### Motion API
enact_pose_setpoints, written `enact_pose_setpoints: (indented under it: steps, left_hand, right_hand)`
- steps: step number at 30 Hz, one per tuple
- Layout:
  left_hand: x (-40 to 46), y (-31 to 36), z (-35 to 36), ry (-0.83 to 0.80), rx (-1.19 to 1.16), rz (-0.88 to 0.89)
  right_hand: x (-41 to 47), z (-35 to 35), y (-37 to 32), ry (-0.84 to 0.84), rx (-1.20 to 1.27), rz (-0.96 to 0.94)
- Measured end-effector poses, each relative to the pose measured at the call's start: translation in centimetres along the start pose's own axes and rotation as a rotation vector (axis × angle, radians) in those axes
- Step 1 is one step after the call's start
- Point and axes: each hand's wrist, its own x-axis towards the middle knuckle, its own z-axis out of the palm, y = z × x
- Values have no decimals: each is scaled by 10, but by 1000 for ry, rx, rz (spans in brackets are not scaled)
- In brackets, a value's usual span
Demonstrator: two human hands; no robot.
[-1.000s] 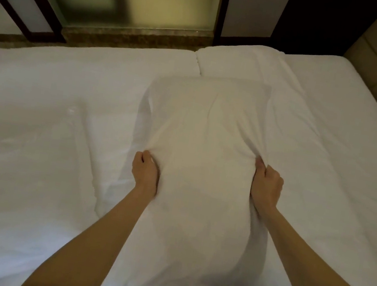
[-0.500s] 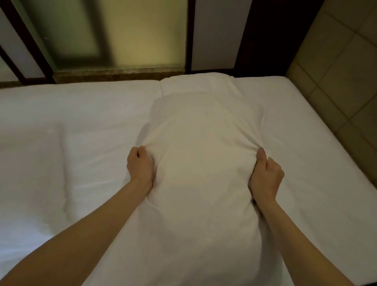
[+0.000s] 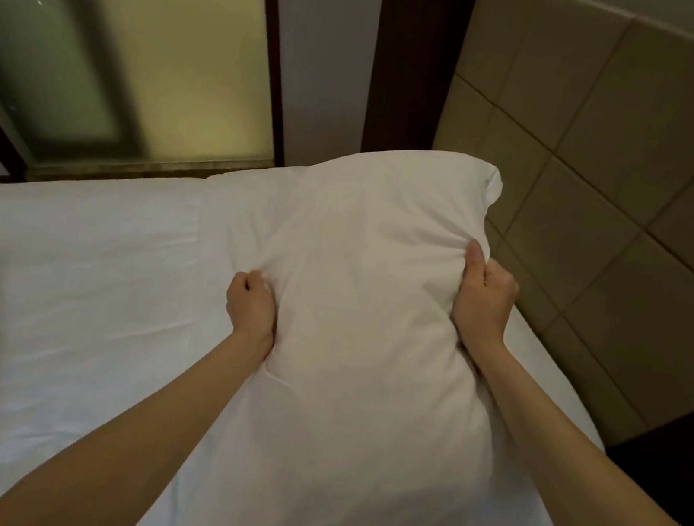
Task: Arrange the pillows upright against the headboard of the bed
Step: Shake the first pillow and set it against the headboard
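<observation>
1. White cotton is bunching under the left hand (image 3: 250,309), which is clenching a fold at the pillow's left edge near the centre of the frame; the right hand (image 3: 484,300) is gripping the opposite edge in a closed fist, thumb pressed into the fabric.
2. Between the two hands the pillow (image 3: 373,312) is now riding higher and angling toward the right of the frame: a second ago it was lying long and flat over the bed, and its far corner is now lifting clear of the bedding into the upper right.
3. Below and to the left, the bed (image 3: 72,292) is lying smooth and white, with a second flat pillow-like shape at the left of the frame, not yet raised.
4. At the right of the frame the padded, panelled headboard (image 3: 622,179) is coming much closer into view than before, so the pillow is probably being swung round to stand against it; that placing is not yet done.
5. No brand, label or writing is showing anywhere.
</observation>
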Motion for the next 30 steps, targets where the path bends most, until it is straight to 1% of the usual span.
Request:
enact_pose_setpoints:
  steps: [8,14,19,24,30]
  left_hand:
    - [4,11,58,-8,-2,9]
    - [32,19,111,-83,-62,-13]
    - [62,29,165,-118,-104,-39]
    - [87,38,219,-85,-122,-59]
    - [131,58,309,-44,-180,-55]
  right_hand:
    - [49,-22,24,31,-43,-9]
    - [104,-16,31,74,-134,-61]
    - [166,-6,32,97,-229,-102]
    - [228,11,39,61,-236,-156]
    - [332,37,40,7,-287,-293]
